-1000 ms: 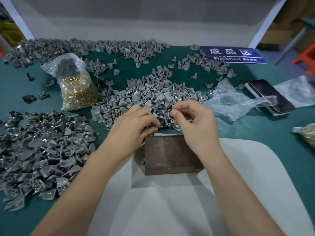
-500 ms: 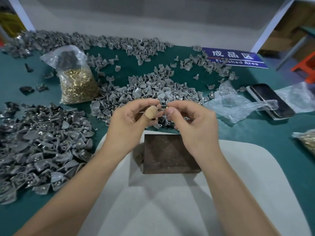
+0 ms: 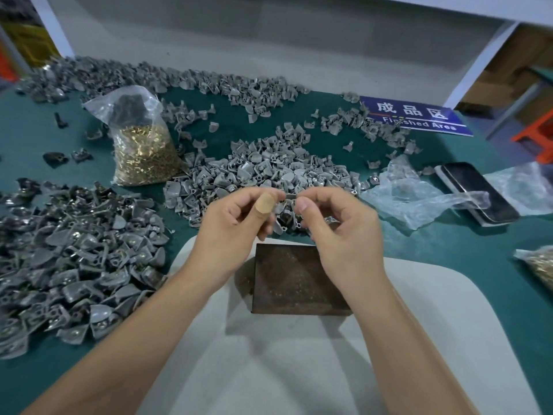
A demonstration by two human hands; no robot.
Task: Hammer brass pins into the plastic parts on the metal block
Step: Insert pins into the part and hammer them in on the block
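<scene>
Dark pitted metal block (image 3: pixel 294 277) under our hands, left hand (image 3: pixel 236 226) and right hand (image 3: pixel 338 232) both pinching one small grey plastic part (image 3: pixel 288 196).

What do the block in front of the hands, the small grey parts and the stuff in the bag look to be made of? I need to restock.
The block: probably steel or iron, with a dull, brown, speckled face, perhaps rusty. The grey parts: likely moulded plastic, matt, all one shape. The bag: thin clear plastic film, crinkled and glossy; its contents glint yellow, so apparently brass pins.
</scene>
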